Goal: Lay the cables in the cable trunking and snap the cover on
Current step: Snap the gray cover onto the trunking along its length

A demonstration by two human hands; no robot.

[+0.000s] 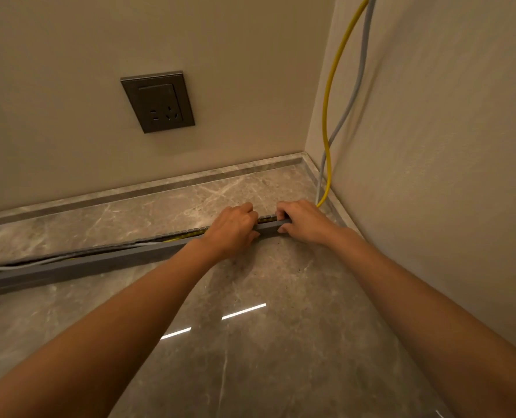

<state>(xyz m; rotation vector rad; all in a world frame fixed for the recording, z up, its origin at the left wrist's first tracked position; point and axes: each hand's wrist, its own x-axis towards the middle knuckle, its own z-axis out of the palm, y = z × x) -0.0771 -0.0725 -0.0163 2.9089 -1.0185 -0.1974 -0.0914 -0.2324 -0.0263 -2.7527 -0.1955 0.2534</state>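
A long grey slotted cable trunking [106, 260] lies across the marble floor from the left edge toward the right corner. A yellow cable [329, 116] and a grey cable [356, 86] hang down the right wall and run into the trunking, where both show inside its open top at the left. My left hand [232, 230] and my right hand [305, 220] grip the trunking's right end side by side, fingers curled over its top edge. No cover is in view.
A dark grey wall socket [158, 101] sits on the back wall above the marble skirting [160, 188]. The right wall meets the back wall in a corner near the hands. Polished marble floor [265, 342] spreads toward me.
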